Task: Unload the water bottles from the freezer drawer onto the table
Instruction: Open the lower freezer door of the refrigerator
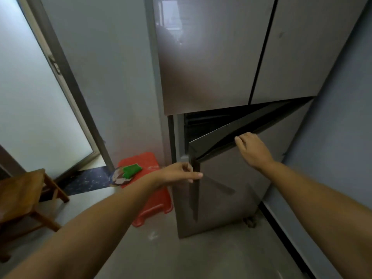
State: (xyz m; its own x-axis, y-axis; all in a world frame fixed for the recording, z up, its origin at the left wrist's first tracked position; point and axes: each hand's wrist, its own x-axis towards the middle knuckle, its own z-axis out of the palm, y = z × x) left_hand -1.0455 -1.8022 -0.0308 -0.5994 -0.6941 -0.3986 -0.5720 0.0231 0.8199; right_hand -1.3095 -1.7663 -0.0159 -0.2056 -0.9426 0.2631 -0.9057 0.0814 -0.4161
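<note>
The grey fridge's lower freezer door (231, 178) stands partly open, swung out on its right side. My left hand (179, 174) grips the door's left vertical edge, fingers curled round it and thumb lying across the front. At the door's top edge, my right hand (253, 150) holds on with its fingers hooked over into the gap. The freezer interior (201, 125) behind the door is dark, with only shelf lines showing. No water bottles or drawer contents are visible.
A wooden table (20, 196) stands at the left. A red plastic stool (155, 200) beside the fridge carries a green sponge (131, 170) and a plate (118, 177). A frosted glass door (30, 109) is at the left, a blue wall (342, 137) at the right.
</note>
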